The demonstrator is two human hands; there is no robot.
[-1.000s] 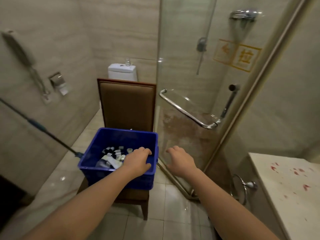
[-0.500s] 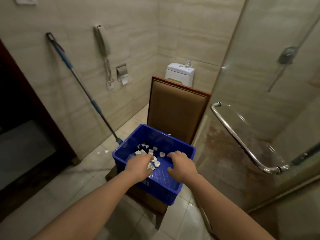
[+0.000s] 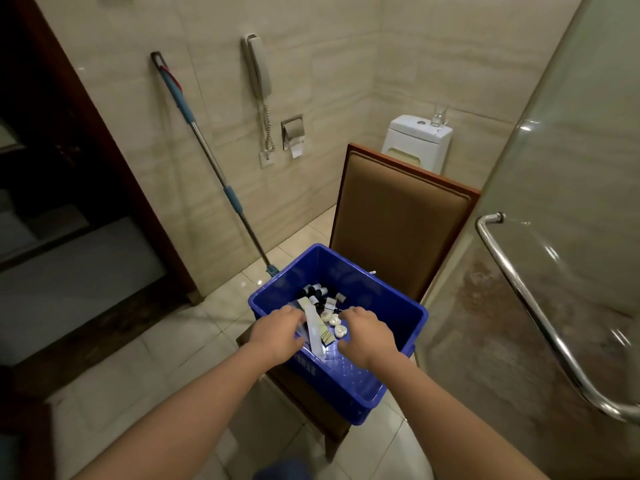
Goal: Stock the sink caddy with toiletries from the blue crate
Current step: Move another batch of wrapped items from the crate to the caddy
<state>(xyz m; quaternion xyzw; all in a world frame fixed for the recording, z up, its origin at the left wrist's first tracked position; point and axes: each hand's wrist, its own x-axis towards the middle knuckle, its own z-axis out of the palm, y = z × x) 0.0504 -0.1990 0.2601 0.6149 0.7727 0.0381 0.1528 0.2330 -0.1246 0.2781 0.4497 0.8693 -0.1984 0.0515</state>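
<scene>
So a second ago only the left hand [image 3: 277,332] was over the blue crate [image 3: 394,301] and the right hand [image 3: 367,336] was off to the side by the shower glass [image 3: 571,168]. Now both are down inside the crate, which sits on the seat of the brown chair [image 3: 398,230]. The left hand's fingers curl onto the long flat packets [image 3: 317,329], and the right hand's fingers bend down next to the little round soaps [image 3: 334,320]. Honestly can't tell if either one has actually grabbed anything yet, since the fingertips are hidden. The small dark bottles [image 3: 318,294] are piled toward the far end, untouched. To me this reads as the picking stage just getting going, and nothing has left the crate. The sink caddy isn't in view at all, so stocking it is all still ahead.
</scene>
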